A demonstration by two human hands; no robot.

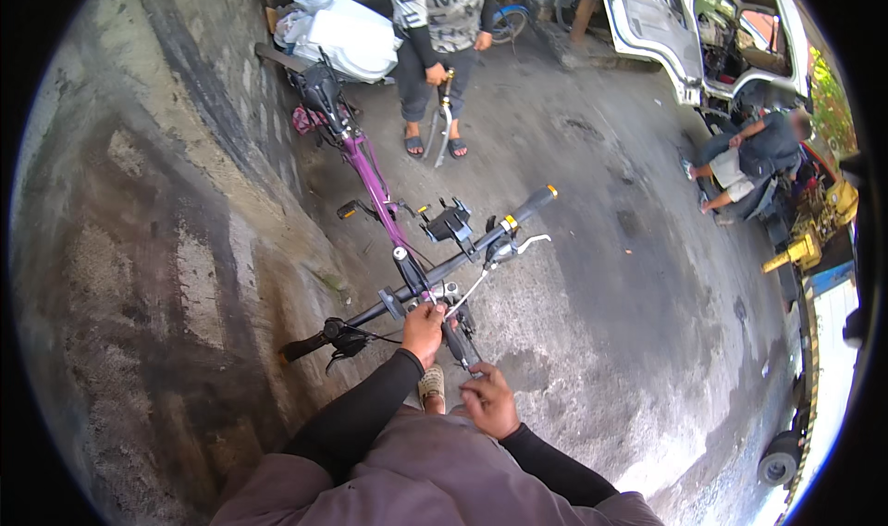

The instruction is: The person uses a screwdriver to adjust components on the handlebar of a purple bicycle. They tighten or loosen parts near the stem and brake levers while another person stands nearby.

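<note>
A purple bicycle stands in front of me with its black handlebar crosswise. My left hand is closed at the front of the bar, below the stem, beside a pale cable; what its fingers hold is partly hidden. My right hand is lower and further right, fingers curled at the lower end of a dark grey part that hangs under the bar; I cannot make out exactly what they grip. A phone mount and a brake lever sit on the bar.
A person stands beyond the bicycle holding a metal part, near white bundles. A concrete wall runs along the left. Another person sits at right by a truck cab and yellow machinery.
</note>
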